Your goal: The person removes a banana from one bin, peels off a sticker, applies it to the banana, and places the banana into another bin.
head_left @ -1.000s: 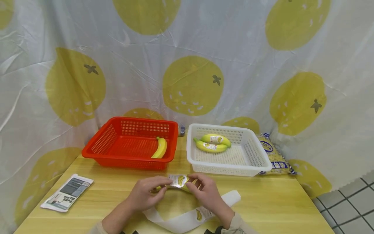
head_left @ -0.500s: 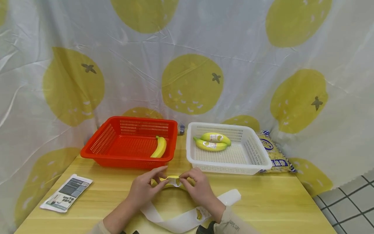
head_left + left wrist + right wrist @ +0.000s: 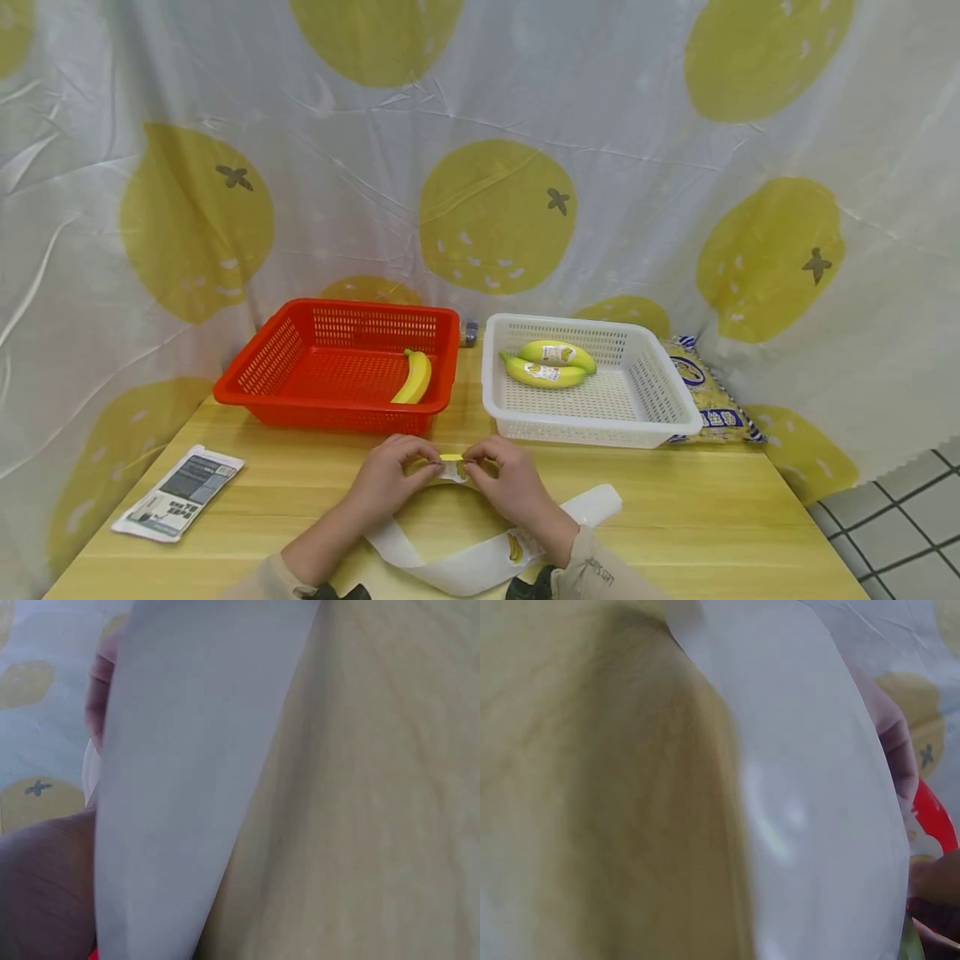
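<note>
A lemon-print curtain hangs behind the wooden table (image 3: 675, 517). At its 6 o'clock edge, my left hand (image 3: 390, 487) and right hand (image 3: 506, 487) meet, fingertips curled and pinching a small sticker (image 3: 452, 469) onto a banana (image 3: 450, 458) mostly hidden between them. White backing strip (image 3: 480, 562) curls beneath my wrists. Red basket (image 3: 300, 367) at 11 o'clock, white basket (image 3: 660, 392) at 1 o'clock.

Bare table (image 3: 720, 508) lay open at the lower right of the frame, and a narrower stretch between the leaflet (image 3: 178, 493) at lower left and the hands (image 3: 450, 487). Just behind the hands, the red basket (image 3: 300, 392) and white basket (image 3: 675, 400) stood side by side, a slim gap between them. The white paper strip (image 3: 480, 562) curled across the near edge, and the curtain (image 3: 480, 167) closed off the back.
</note>
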The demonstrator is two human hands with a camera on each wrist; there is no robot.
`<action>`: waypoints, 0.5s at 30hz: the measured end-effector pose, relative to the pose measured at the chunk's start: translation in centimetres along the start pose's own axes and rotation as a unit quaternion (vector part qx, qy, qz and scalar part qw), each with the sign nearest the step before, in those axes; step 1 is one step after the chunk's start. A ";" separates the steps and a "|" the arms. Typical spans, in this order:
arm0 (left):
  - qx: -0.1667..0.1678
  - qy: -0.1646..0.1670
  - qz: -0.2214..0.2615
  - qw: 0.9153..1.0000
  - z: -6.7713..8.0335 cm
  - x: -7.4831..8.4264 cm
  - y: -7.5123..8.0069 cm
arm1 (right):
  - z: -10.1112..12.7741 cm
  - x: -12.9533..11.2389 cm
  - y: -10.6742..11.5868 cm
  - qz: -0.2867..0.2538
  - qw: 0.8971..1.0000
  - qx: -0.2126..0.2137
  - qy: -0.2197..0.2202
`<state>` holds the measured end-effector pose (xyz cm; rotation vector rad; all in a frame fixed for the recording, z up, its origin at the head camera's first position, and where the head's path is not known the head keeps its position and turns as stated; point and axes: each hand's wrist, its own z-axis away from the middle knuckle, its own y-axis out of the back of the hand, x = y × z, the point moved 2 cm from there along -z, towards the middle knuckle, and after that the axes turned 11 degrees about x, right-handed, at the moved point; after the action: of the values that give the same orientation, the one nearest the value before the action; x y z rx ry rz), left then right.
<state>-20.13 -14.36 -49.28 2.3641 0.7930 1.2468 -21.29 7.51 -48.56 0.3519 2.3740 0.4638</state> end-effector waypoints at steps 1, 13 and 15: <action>-0.002 -0.001 0.002 1.000 0.1 0.0 0.0 | 0.0 0.0 0.0 0.001 1.000 -0.002 -0.002; -0.004 0.013 -0.023 1.000 0.2 0.5 -0.7 | 0.6 0.7 -0.5 0.025 0.999 0.000 0.042; -0.006 0.025 -0.033 0.999 0.1 0.7 -0.9 | 0.6 0.7 -0.6 0.033 0.998 0.006 0.049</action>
<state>-20.00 -13.19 -49.41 2.2858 0.8685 1.2837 -21.46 7.40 -49.65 0.4241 2.4680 0.5082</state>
